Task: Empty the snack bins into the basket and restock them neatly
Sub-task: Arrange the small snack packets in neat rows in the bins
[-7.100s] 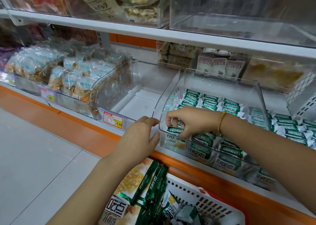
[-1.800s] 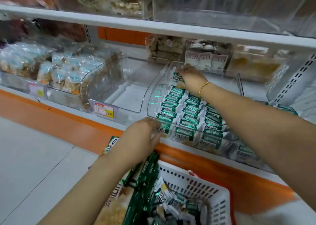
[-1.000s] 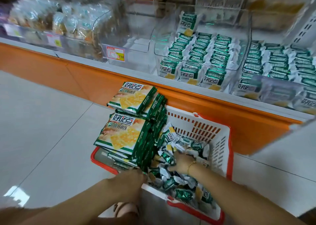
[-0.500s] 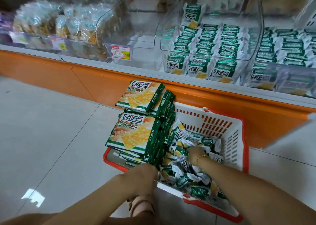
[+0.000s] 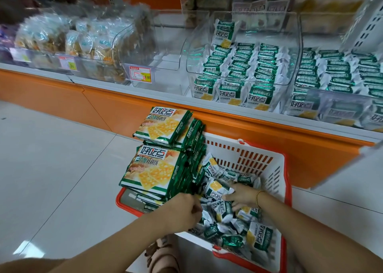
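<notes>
Both hands are now down in the basket (image 5: 278, 169) on the floor. Less than two seconds ago they were up at the shelf: the right one was at the back of the clear bin (image 5: 296, 44) with a packet, and the left one was at its front edge. So one placing seems to be finished, and the person has come back for more stock.

The left hand (image 5: 184, 210) has its grip curled at the edge of the heap of small green packets (image 5: 228, 221). Its fingertips are hidden among the packets, so I cannot tell if it holds one. The right hand (image 5: 241, 196) lies on the same heap with the fingers spread quite straight. It touches the packets but does not appear to be closed round any of them.

In the clear bin the packets stand in three tidy rows, and one upright packet (image 5: 224, 33) leans at the back of the left row. Behind the rows there is free space, so I judge this bin is only partly filled.

Many loose packets are left in the basket. The large cracker packs (image 5: 153, 169) are stacked at its left side, rising above the rim. The empty bin (image 5: 161, 50) just left of the filled one has not yet received anything. Probably much restocking remains.
</notes>
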`<move>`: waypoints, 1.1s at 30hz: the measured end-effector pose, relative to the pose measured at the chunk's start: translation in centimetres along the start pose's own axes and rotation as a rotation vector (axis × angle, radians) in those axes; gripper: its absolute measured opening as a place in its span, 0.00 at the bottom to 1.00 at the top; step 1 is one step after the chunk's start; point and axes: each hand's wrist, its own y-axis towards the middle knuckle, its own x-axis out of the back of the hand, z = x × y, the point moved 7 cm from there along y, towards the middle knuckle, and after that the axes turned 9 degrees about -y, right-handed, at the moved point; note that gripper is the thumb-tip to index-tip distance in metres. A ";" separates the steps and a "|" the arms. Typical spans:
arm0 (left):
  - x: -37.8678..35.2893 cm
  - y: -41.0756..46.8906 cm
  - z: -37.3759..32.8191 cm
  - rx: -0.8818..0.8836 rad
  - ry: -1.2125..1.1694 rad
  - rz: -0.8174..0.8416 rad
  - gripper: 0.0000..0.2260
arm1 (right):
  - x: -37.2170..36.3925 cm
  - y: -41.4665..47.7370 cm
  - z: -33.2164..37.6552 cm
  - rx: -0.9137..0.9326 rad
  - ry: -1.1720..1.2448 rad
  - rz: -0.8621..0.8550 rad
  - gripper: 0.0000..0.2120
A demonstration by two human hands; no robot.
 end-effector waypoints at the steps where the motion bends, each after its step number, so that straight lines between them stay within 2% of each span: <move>1: -0.1 0.1 0.0 0.017 -0.010 0.006 0.11 | -0.3 -0.2 -0.4 -0.015 -0.019 0.012 0.41; 4: -0.9 0.1 0.2 0.058 0.057 0.082 0.12 | -1.3 -0.7 -1.2 -0.042 -0.069 0.041 0.42; 7: -2.0 -0.3 0.9 0.122 0.200 0.206 0.16 | -0.7 -1.2 -0.8 -0.008 -0.045 -0.011 0.44; 10: -1.8 -0.1 1.4 0.158 0.149 0.183 0.17 | 0.6 -2.9 1.0 0.072 0.048 -0.010 0.43; 12: -1.1 0.1 1.0 0.159 0.026 0.112 0.14 | 1.6 -4.8 2.9 0.143 0.152 0.018 0.39; 14: 0.2 0.3 -0.1 0.133 -0.182 -0.001 0.13 | 2.6 -7.1 5.5 0.225 0.187 0.037 0.27; 16: 1.5 0.3 -1.3 0.129 -0.513 -0.092 0.22 | 3.1 -9.4 8.4 0.322 0.198 0.059 0.18; 18: 2.5 0.6 -2.3 0.129 -0.790 -0.133 0.25 | 3.4 -11.5 11.1 0.421 0.253 0.043 0.18; 21: 4.2 0.7 -3.7 0.081 -0.926 -0.206 0.13 | 3.7 -14.0 13.9 0.527 0.285 -0.014 0.19; 25: 6.0 0.6 -4.5 0.078 -1.076 -0.283 0.21 | 5.3 -16.4 15.2 0.577 0.284 -0.219 0.12; 27: 7.2 0.6 -4.3 0.077 -1.136 -0.368 0.16 | 6.2 -17.7 15.5 0.602 0.280 -0.322 0.07; 29: 8.2 0.5 -4.4 0.045 -1.278 -0.430 0.08 | 6.4 -18.3 15.9 0.623 0.255 -0.331 0.04; 33: 9.6 0.3 -6.0 -0.037 -1.454 -0.451 0.05 | 5.6 -18.3 16.2 0.608 0.249 -0.300 0.12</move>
